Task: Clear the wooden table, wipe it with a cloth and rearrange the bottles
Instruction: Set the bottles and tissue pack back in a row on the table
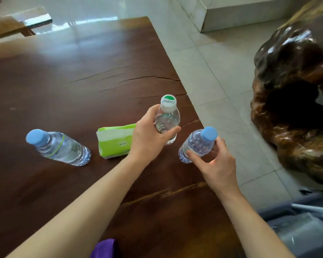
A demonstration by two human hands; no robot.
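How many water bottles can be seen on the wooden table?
3: a blue-capped bottle standing alone at left, a white-and-green-capped bottle in the left hand, and another blue-capped bottle in the right hand.

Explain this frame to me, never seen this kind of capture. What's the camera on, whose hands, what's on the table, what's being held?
There is no machine here: one wide-angle camera sits on a person's head and looks forward and down, so the two bare arms coming in from the bottom are that person's own.

The left hand grips the bottle with the green-and-white cap. The right hand is closed around a blue-capped bottle near the table's right edge.

On the wooden table also stand another blue-capped bottle, untouched at the left, and a green tissue pack partly behind the left hand. Something purple, perhaps the cloth, shows at the bottom edge. Whether either held bottle is lifted off the wood is unclear.
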